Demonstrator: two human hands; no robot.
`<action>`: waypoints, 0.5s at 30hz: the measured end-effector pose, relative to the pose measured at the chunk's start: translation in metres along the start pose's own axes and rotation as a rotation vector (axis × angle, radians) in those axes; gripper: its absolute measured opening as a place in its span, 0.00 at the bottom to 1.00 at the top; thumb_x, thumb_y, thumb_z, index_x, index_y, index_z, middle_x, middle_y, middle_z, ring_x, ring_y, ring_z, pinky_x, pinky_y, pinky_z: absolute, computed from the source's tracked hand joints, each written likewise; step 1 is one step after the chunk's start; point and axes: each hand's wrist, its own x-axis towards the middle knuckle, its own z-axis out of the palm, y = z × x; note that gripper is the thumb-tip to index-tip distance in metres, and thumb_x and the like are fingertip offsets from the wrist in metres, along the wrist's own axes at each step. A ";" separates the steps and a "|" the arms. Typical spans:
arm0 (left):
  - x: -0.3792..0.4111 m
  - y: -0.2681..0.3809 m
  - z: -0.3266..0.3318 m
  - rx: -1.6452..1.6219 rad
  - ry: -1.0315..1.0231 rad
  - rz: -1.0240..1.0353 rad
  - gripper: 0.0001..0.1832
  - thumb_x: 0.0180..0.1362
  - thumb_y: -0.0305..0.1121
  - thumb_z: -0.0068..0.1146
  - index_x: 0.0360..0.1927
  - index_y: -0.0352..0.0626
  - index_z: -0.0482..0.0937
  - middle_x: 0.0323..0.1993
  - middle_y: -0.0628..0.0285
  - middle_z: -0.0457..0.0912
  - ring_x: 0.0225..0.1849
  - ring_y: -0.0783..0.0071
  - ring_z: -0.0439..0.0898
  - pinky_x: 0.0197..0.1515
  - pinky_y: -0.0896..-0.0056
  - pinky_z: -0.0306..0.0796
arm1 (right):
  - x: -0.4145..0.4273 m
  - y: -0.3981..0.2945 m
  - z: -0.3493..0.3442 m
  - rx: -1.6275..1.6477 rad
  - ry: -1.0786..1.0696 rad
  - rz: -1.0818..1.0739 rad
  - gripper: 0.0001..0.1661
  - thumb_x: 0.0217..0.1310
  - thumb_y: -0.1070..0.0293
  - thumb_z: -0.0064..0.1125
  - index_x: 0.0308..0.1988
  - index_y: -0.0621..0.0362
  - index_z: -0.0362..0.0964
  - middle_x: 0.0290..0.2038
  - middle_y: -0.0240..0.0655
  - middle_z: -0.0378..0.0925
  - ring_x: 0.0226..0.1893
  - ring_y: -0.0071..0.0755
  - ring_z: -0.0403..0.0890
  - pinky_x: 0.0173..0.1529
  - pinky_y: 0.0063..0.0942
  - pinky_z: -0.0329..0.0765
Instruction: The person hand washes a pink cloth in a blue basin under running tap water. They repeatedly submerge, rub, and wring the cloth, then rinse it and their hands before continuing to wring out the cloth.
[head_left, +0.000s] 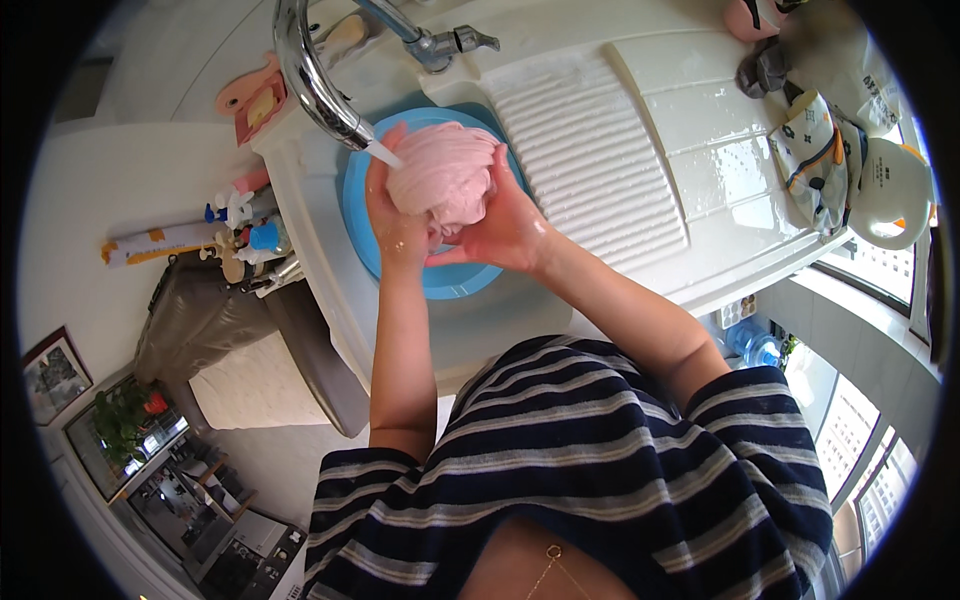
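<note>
A bunched, wet pink cloth (442, 172) is cupped between my two hands over a light-blue plastic basin (360, 217). My left hand (386, 202) presses its left side, and my right hand (510, 217) supports its right side and underside. From the chrome faucet spout (330, 105), a stream of water (385, 154) runs onto the cloth's upper left, by my left fingers. The basin sits in the bowl of a white laundry sink (480, 322). My hands and the cloth hide most of the basin's inside.
A ribbed washboard (585, 150) adjoins the basin on the right. A second chrome tap (450, 45) stands behind. A pink soap dish (251, 97) is at the back left. A patterned cloth (814, 161) and a white detergent jug (889, 191) stand at the right end; several bottles (262, 236) are left.
</note>
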 end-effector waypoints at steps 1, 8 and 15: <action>-0.004 0.001 0.001 0.025 -0.025 -0.009 0.33 0.60 0.32 0.63 0.68 0.44 0.64 0.58 0.58 0.74 0.59 0.65 0.76 0.60 0.61 0.74 | 0.009 0.002 -0.003 0.053 -0.099 -0.005 0.53 0.59 0.18 0.39 0.74 0.34 0.48 0.73 0.37 0.57 0.71 0.53 0.59 0.65 0.70 0.63; -0.024 -0.001 0.004 0.010 0.183 0.086 0.40 0.50 0.30 0.68 0.67 0.43 0.63 0.67 0.54 0.64 0.67 0.60 0.67 0.67 0.56 0.66 | 0.053 -0.005 0.001 0.000 0.053 -0.152 0.39 0.69 0.35 0.48 0.66 0.51 0.63 0.65 0.37 0.70 0.65 0.43 0.70 0.69 0.44 0.66; -0.003 0.047 -0.044 0.736 -0.183 0.694 0.40 0.36 0.30 0.79 0.58 0.46 0.74 0.68 0.48 0.68 0.70 0.39 0.64 0.65 0.46 0.67 | 0.064 -0.008 0.012 -0.128 0.130 -0.031 0.24 0.68 0.52 0.55 0.57 0.54 0.71 0.55 0.37 0.78 0.55 0.41 0.79 0.60 0.43 0.77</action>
